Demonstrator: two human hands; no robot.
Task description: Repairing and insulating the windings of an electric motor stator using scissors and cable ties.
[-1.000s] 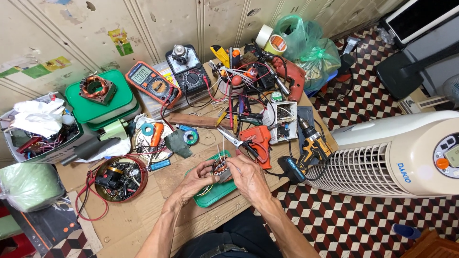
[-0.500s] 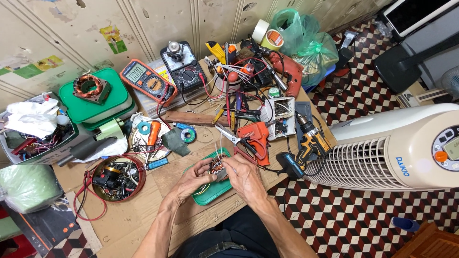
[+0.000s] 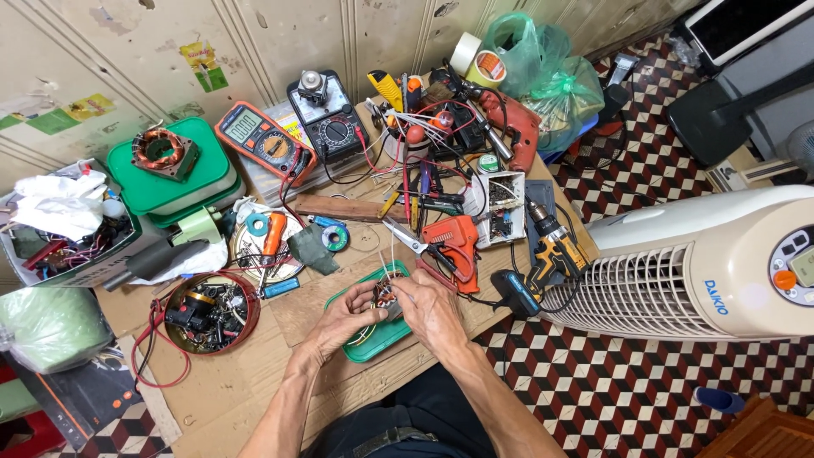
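I am watching both hands working over the green tray [image 3: 373, 343] at the near edge of the bench [image 3: 254, 382]. The left hand [image 3: 343, 318] and the right hand [image 3: 432, 309] are closing their fingers from either side on a small motor [image 3: 386, 297], a wound copper part with thin wires standing up from it; it is sitting just above the tray, pinched between the fingertips of both hands. Against half a second ago, the grip is looking the same: the hands are still meeting over the tray and the motor is still between them. What is differing is my view, which is sitting a little lower and to the right, so the hands and tray are appearing nearer the middle. An orange glue gun [image 3: 454, 246] is lying just beyond the right hand, and a yellow drill [image 3: 551, 254] is resting near the white tower fan [image 3: 678, 271] to the right. To the left, a round tin [image 3: 208, 309] of parts is lying well apart from the left hand. Two multimeters [image 3: 263, 144] are lying at the far side, unmoved.
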